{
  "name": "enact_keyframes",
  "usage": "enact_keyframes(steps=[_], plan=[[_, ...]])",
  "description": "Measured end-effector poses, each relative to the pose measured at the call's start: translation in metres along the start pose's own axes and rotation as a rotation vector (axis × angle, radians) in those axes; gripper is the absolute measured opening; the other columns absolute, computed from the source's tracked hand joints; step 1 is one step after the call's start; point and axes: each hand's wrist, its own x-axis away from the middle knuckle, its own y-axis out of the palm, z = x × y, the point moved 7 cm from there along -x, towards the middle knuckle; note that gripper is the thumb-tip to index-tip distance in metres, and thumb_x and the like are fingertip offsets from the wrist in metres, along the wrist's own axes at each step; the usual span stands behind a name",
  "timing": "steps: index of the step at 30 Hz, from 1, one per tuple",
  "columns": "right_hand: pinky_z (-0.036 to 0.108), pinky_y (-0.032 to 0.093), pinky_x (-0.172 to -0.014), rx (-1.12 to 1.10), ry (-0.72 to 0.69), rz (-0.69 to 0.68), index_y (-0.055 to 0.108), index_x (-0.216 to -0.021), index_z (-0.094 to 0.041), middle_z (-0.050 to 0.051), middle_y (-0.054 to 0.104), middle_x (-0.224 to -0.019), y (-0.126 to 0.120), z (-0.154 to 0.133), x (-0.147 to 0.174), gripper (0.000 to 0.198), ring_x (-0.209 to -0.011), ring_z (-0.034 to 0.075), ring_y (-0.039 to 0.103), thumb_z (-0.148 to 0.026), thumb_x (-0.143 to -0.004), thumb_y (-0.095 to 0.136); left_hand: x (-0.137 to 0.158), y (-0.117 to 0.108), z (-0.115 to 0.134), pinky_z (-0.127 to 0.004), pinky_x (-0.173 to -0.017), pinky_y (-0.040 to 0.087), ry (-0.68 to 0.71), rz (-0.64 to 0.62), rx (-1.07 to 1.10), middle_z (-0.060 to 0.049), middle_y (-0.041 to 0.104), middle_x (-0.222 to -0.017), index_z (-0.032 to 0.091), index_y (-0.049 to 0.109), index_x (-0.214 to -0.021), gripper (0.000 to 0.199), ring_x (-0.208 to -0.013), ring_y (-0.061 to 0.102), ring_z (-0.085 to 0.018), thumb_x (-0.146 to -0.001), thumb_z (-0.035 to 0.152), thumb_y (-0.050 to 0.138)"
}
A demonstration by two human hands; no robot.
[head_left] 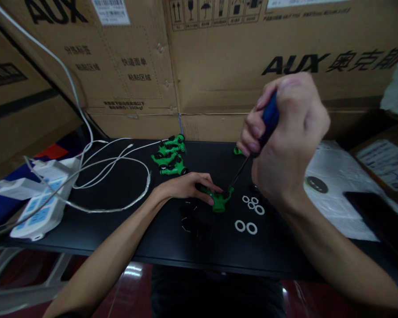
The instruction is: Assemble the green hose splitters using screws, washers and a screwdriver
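A green plastic Y-shaped hose fitting [219, 204] lies on the black table. My left hand [195, 186] grips it from the left, thumb and fingers closed on its side. My right hand [290, 119] is wrapped round the blue handle of a screwdriver [269, 118]. The screwdriver slants down to the left, and its tip meets the top of the fitting; the exact contact point is too small to make out. Right of the fitting lie several white ring washers [252, 203], with two larger ones nearer the front edge. Small black parts [194, 223] lie left of the fitting.
Several similar green fittings [169, 157] are grouped at the back. Another green piece [238, 151] shows partly behind my right hand. White cables [119, 159] and a power strip [48, 198] occupy the left. A dark phone [378, 221] lies at right. Cardboard boxes [215, 66] wall the back.
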Motion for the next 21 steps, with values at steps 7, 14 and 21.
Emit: enact_keyframes(steps=[7,14,21], plan=[[0.030,0.046,-0.044,-0.185,0.185,-0.578,0.057,-0.071,-0.023,-0.003,0.051,-0.058,0.018,-0.010,-0.006,0.022,-0.044,0.013,0.045,-0.024,-0.090,0.045,0.001,0.000,-0.001,-0.032,-0.100,0.043,-0.010,-0.010,-0.012,-0.002,0.063,-0.110,0.031,0.074,-0.124,0.044,-0.106,0.062,-0.019,-0.081,0.035,0.082],[0.019,0.025,-0.034,-0.366,0.283,-0.726,0.050,-0.064,-0.021,-0.008,0.028,-0.046,0.024,-0.001,-0.005,0.030,-0.037,0.007,0.023,-0.034,-0.091,0.055,0.001,-0.001,-0.003,-0.030,-0.100,0.042,-0.030,-0.015,-0.024,-0.001,0.063,-0.108,0.032,0.074,-0.124,0.044,-0.106,0.061,-0.019,-0.081,0.036,0.083],[0.024,0.022,-0.035,-0.148,0.140,-0.250,0.043,-0.069,-0.024,-0.006,0.027,-0.056,0.008,0.006,-0.008,0.028,-0.043,0.010,0.020,-0.036,-0.092,0.056,0.001,-0.001,0.001,-0.031,-0.100,0.042,-0.005,-0.013,-0.011,-0.002,0.063,-0.108,0.032,0.074,-0.124,0.043,-0.105,0.062,-0.018,-0.082,0.031,0.082]])
